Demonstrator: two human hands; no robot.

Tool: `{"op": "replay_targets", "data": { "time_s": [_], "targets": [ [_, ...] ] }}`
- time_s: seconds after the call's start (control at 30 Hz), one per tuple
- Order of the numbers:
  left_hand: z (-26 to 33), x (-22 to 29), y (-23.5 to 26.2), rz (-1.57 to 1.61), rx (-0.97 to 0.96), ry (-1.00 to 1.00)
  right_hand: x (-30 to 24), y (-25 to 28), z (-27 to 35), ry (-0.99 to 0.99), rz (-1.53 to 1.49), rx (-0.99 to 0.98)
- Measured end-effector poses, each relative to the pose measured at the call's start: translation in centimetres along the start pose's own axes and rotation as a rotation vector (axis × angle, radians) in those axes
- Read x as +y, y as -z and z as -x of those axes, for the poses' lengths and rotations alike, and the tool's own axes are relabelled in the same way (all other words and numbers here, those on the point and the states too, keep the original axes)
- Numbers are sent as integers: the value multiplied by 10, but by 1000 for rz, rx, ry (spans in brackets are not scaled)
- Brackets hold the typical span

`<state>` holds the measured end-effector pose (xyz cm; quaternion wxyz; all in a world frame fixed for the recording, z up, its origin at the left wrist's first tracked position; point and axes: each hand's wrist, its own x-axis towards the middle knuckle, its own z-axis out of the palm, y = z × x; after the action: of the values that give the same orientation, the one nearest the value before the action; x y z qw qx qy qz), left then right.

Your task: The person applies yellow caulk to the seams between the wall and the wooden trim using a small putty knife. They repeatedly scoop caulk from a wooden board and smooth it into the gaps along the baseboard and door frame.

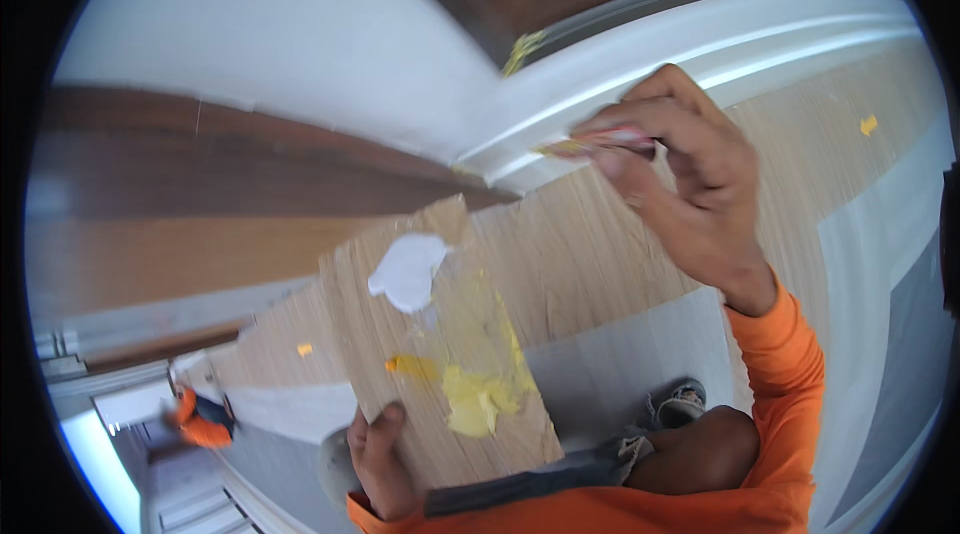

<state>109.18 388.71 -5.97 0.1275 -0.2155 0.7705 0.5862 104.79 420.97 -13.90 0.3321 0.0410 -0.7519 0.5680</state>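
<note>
My left hand [382,459] grips the lower left edge of a flat wood-grain board [375,334], its thumb on top. On the board lie a white blob of paste [408,272], a small orange-yellow dab [412,366] and a smeared heap of pale yellow paste [478,399]. Raised beyond the board's far right corner, my right hand [695,174] pinches a small, thin tool [610,138] between thumb and fingers. The tool looks reddish near the fingers and yellowish at its tip; blur hides its exact kind. Its tip is near the white baseboard [530,169].
Ahead, a white wall [300,44] meets dark brown wood trim [230,159]. Yellow strands [522,52] stick out at another trim's corner. Grey-white sheeting [640,354] covers part of the wood-look floor [570,244]. A person in orange [203,422] is far off at lower left.
</note>
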Motion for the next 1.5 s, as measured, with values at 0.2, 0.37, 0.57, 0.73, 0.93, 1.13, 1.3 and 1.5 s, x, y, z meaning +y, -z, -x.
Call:
{"op": "replay_targets", "data": {
  "time_s": [0.2,0.37,0.57,0.73,0.93,1.13,1.3,1.5],
  "targets": [
    [1,-1,4,72,-84,4,-37,13,28,-41,-168,-395],
    [4,-10,3,137,-134,31,-49,-1,44,-7,-54,-504],
    [0,-17,3,187,-159,26,-40,-4,49,120,121,-419],
    [-3,-19,2,201,-165,13,-35,-7,43,188,229,-382],
    [-5,-24,0,185,-162,-29,-34,-13,38,173,282,-398],
    [-6,-30,3,196,-169,-21,-26,-11,37,224,271,-418],
    [-5,-29,1,190,-166,-21,-27,-11,37,211,248,-403],
    [-5,-31,5,257,-223,-22,-29,-12,40,186,215,-402]
  ]
}}
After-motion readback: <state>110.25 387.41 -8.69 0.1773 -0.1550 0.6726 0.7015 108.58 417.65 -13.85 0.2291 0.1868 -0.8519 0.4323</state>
